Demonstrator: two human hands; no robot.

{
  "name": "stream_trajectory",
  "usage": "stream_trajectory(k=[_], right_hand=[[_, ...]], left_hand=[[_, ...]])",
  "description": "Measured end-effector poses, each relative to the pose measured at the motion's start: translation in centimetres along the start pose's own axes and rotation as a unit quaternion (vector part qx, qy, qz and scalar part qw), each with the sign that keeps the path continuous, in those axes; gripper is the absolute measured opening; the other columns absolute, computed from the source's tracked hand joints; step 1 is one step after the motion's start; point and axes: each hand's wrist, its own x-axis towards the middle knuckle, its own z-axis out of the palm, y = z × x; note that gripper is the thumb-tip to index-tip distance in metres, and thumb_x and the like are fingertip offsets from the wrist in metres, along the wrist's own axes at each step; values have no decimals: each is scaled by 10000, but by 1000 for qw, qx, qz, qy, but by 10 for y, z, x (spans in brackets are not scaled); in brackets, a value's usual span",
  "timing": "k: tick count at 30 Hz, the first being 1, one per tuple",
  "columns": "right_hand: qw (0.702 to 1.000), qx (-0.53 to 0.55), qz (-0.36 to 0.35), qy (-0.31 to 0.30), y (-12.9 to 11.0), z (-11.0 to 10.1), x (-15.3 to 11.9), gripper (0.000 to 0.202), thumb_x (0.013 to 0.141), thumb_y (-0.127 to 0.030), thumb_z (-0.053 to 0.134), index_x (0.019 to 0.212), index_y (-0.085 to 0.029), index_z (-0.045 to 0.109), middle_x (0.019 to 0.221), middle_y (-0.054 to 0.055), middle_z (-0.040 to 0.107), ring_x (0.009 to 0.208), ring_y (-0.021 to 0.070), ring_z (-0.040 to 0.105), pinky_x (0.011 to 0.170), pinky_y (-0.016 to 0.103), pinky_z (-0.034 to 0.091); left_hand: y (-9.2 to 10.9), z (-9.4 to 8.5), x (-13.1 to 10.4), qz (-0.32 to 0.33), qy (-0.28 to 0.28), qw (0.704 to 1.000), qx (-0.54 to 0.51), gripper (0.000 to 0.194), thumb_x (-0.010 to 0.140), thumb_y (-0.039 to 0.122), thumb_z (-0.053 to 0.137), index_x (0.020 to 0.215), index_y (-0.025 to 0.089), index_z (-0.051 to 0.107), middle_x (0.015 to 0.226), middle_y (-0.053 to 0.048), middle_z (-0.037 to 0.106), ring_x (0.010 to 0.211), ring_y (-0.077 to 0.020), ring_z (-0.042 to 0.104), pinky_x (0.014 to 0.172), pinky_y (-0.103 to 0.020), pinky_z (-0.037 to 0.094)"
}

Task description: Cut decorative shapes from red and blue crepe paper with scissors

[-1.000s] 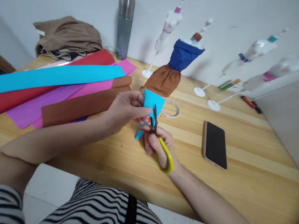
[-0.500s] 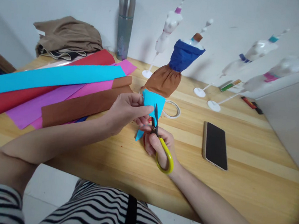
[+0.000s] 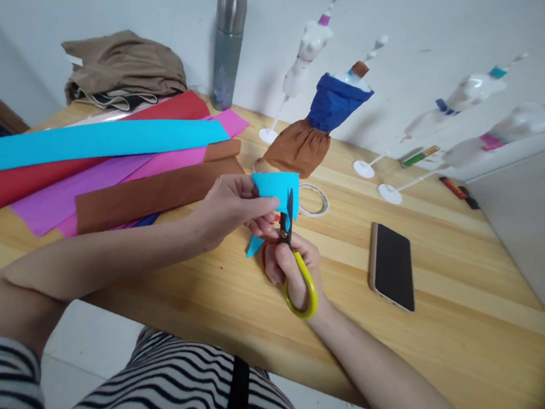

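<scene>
Between thumb and fingers, my left hand [image 3: 237, 207] pinches a small piece of light blue paper [image 3: 274, 186]. My right hand [image 3: 290, 265] is wrapped round yellow-handled scissors [image 3: 303, 287], whose dark blades lie slightly apart across the right part of that paper. Below my left fingertips a light blue scrap [image 3: 254, 246] is on the table. Just beyond the paper stands a mannequin in a blue top [image 3: 338, 103] and a gathered brown skirt [image 3: 301, 149]. A white tape ring [image 3: 315, 199] lies right of the paper, partly hidden.
Coloured sheets [image 3: 97, 145] and brown cloth [image 3: 125, 66] lie on the left, with a flask [image 3: 227, 51] behind. Several white mannequins [image 3: 310, 45] stand along the wall. A phone [image 3: 393, 265] is on the wooden table [image 3: 462, 305] at right, beyond it a green tube [image 3: 418, 157].
The light blue paper has turned in my left hand, and its right edge now hangs beside the blades. The scissors have shifted slightly right.
</scene>
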Motion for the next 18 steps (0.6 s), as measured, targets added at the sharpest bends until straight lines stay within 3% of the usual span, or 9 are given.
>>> stream_trajectory(k=[18], right_hand=[[1000, 4, -16, 4, 4, -2, -1, 479, 888, -646, 766, 1035, -191, 771, 433, -100, 414, 341, 86, 291, 359, 249, 221]], left_hand=[[-2, -1, 0, 3, -15, 1000, 2, 109, 731, 126, 764, 631, 112, 723, 579, -37, 726, 516, -119, 686, 524, -190, 556]])
